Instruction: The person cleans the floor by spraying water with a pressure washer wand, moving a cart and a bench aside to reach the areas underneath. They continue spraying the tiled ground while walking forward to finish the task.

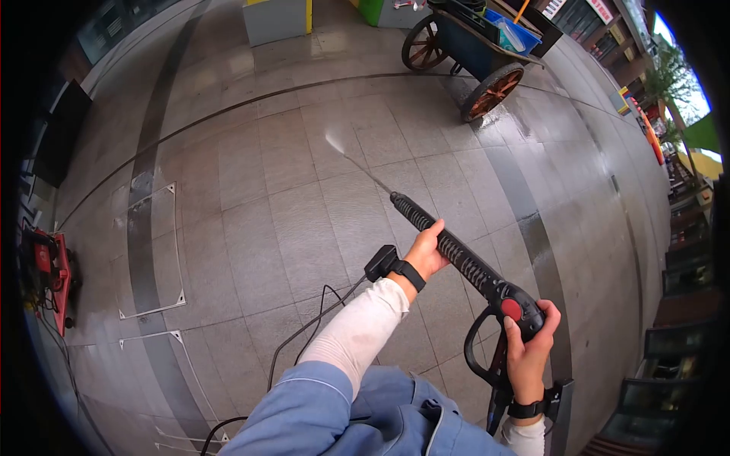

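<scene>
- Head view: black spray gun (pixel 471 270), long ribbed barrel, red button on the rear body, looped guard underneath. Held low, well short of the cart (pixel 468 53), tip aimed at the ground left of it.
- Left hand (pixel 426 254) wrapped tight round the ribbed barrel about midway, black strap at the wrist, white sleeve behind.
- Right hand (pixel 528 351) clamped on the rear grip just under the red button, dark band at that wrist too. Hands well apart, both locked on the same gun.
- Thin water jet (pixel 363 169) shooting off the tip and bursting into white mist on the paving (pixel 251 228), left of the cart and on its near side.
- Black hose (pixel 304 336) snaking over the slabs, far to the near side of the cart.
- Room to move: open wet slabs running from the gun up to the cart's spoked wheels, and more open paving stretching away left of the cart.
- Red machine (pixel 49 277) sitting far left of the cart, right at the dark rim of the view.
- Underfoot: big grey stone slabs crossed by darker bands, glistening wet just right of the cart. Outdoors, with shopfronts and trees beyond the cart at far right.
</scene>
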`<action>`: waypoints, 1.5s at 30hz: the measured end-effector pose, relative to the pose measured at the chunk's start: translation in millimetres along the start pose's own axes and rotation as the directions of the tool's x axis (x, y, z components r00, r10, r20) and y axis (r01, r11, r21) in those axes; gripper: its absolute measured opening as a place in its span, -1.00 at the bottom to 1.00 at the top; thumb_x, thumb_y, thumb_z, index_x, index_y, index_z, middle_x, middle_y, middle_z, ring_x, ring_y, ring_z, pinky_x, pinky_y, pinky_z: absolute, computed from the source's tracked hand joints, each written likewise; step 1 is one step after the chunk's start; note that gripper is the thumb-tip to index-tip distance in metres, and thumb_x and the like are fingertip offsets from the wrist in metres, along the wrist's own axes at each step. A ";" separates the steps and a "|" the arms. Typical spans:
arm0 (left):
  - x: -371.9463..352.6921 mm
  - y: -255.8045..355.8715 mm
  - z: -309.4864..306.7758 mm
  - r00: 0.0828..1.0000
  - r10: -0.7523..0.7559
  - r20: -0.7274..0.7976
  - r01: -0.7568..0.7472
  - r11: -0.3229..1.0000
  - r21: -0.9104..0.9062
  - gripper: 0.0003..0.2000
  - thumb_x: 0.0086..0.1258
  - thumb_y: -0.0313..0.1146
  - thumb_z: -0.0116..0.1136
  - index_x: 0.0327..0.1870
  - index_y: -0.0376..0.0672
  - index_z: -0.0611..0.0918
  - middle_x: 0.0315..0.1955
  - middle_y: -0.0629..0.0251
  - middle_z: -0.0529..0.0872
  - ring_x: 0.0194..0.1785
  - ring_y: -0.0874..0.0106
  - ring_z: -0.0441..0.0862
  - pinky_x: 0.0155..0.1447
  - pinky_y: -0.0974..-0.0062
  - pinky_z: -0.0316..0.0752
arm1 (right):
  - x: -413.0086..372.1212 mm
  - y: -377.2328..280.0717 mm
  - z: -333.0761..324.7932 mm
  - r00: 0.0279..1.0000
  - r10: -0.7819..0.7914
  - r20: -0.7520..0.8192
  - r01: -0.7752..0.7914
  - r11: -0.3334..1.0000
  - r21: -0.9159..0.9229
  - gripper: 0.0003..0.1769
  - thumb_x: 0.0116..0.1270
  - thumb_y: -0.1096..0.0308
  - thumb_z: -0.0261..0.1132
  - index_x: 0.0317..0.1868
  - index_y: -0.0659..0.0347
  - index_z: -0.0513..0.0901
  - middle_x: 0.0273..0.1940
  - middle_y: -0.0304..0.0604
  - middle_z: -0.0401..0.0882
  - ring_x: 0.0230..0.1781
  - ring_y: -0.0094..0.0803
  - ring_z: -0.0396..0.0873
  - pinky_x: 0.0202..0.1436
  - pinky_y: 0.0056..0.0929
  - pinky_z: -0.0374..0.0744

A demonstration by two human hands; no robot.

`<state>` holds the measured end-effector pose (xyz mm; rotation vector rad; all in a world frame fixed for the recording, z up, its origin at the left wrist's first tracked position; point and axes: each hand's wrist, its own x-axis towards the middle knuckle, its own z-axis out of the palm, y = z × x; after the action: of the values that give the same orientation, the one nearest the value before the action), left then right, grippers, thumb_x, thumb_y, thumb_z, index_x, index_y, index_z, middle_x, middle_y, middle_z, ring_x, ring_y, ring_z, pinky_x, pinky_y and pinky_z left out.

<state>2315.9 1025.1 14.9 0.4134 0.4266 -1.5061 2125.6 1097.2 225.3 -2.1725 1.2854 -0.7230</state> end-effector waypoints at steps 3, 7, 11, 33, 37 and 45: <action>-74.8 58.3 -53.1 0.963 0.162 -0.216 -0.164 0.986 0.007 -0.73 0.35 -0.15 -0.07 -0.22 -0.21 0.38 -0.34 0.20 0.50 -0.24 0.21 0.50 -0.08 0.06 0.45 | -6.8 -6.0 44.3 0.983 -0.114 0.143 0.102 0.991 0.088 -0.46 0.09 0.40 0.30 0.01 0.30 0.21 -0.35 0.04 0.50 -0.38 -0.28 0.52 -0.27 -0.42 0.47; -137.5 56.7 -101.4 0.840 0.346 -0.417 -0.354 0.933 0.063 -0.74 0.37 -0.16 -0.11 -0.18 -0.20 0.33 -0.33 0.22 0.45 -0.25 0.23 0.50 -0.12 0.03 0.46 | -46.5 4.9 64.0 0.956 0.032 0.291 -0.104 0.966 0.237 -0.47 0.09 0.38 0.30 0.00 0.30 0.23 -0.35 -0.02 0.50 -0.38 -0.34 0.51 -0.27 -0.46 0.47; -138.5 -8.2 -86.3 0.933 0.179 -0.313 -0.127 0.976 0.179 -0.71 0.36 -0.18 -0.09 -0.17 -0.26 0.33 -0.31 0.19 0.46 -0.25 0.25 0.50 -0.16 0.08 0.47 | -126.2 2.7 21.1 0.988 0.148 0.053 -0.155 0.971 0.182 -0.47 0.12 0.37 0.28 0.03 0.31 0.22 -0.22 -0.08 0.39 -0.28 -0.42 0.41 -0.17 -0.52 0.41; -370.0 34.5 -180.6 0.864 0.271 -0.424 -0.267 0.961 0.071 -0.72 0.33 -0.12 -0.04 -0.21 -0.17 0.35 -0.37 0.30 0.44 -0.30 0.35 0.49 -0.24 0.14 0.48 | -283.9 -136.1 60.7 0.987 0.049 0.152 -0.080 0.976 0.204 -0.48 0.11 0.39 0.27 0.02 0.29 0.22 -0.26 -0.13 0.38 -0.29 -0.47 0.38 -0.17 -0.56 0.39; -340.8 35.4 -154.7 0.981 0.117 -0.158 -0.112 0.993 0.036 -0.73 0.29 -0.13 0.04 -0.26 -0.15 0.39 -0.43 0.33 0.45 -0.37 0.38 0.48 -0.27 0.18 0.47 | -316.0 -172.0 67.5 0.998 0.058 -0.017 -0.057 0.998 0.012 -0.49 0.17 0.38 0.22 0.07 0.35 0.21 -0.07 -0.06 0.27 -0.09 -0.37 0.29 0.06 -0.50 0.25; -406.5 167.9 -228.0 0.879 0.311 -0.362 -0.356 0.932 -0.063 -0.71 0.33 -0.11 -0.05 -0.28 -0.18 0.35 -0.42 0.21 0.49 -0.31 0.24 0.53 -0.19 0.12 0.50 | -256.3 -214.7 163.7 0.958 -0.122 0.258 0.091 0.987 0.129 -0.46 0.07 0.45 0.29 0.03 0.29 0.22 -0.25 -0.08 0.40 -0.31 -0.39 0.42 -0.18 -0.49 0.41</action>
<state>2472.2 1494.9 26.9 0.6218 0.6898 -1.0605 2263.3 1442.3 200.6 -2.1693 0.9723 -0.5114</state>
